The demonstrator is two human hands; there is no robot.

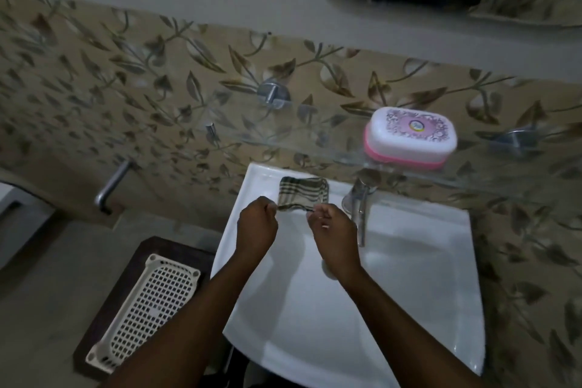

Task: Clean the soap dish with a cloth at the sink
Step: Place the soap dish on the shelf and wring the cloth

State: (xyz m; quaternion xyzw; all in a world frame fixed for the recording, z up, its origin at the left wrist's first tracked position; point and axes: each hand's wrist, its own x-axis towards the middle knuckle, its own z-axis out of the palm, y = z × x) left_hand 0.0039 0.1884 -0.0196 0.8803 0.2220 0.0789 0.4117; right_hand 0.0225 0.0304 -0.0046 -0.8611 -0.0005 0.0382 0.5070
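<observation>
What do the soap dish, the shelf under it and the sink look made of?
Soap dish: glossy moulded plastic, with a white printed lid over a pink base. Shelf: clear glass, since the wall pattern shows through it. Sink: probably white glazed ceramic, judging by its smooth sheen.

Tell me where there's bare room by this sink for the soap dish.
Free: the glass shelf left of the soap dish, and the sink rim right of the tap. Crowded: the back-left corner, where left hand and right hand hold the cloth.
</observation>
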